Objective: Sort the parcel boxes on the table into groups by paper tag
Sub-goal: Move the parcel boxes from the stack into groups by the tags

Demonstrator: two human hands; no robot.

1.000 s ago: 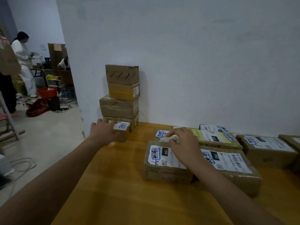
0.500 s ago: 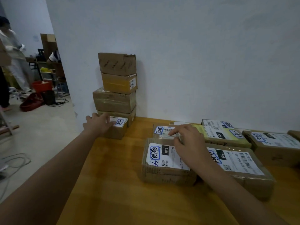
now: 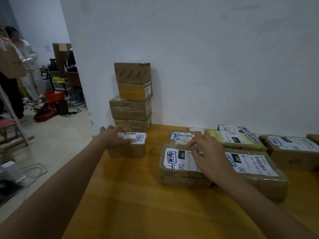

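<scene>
Brown parcel boxes with white paper tags lie on the wooden table [image 3: 141,195]. My left hand [image 3: 115,137] grips a small box [image 3: 127,149] at the table's left edge, with the thumb across its tag. My right hand [image 3: 210,157] lies on the box tagged 15H [image 3: 174,168]; its fingertips curl over that box's far edge. Just behind those fingertips sits a small tagged box [image 3: 181,136]. The box tagged 150 [image 3: 255,168] lies right of my wrist, and a yellow-tagged box [image 3: 231,138] and another brown box [image 3: 293,149] lie further back right.
A stack of several brown boxes [image 3: 132,97] stands against the white wall [image 3: 207,66] at the table's back left corner. Left of the table the floor holds cables, a red bucket [image 3: 54,95] and a bag. People stand in the far left room.
My left hand has drawn the small box a little away from the stack, towards me. My right hand's fingertips came back from the small rear box's tag to the 15H box's far edge.
</scene>
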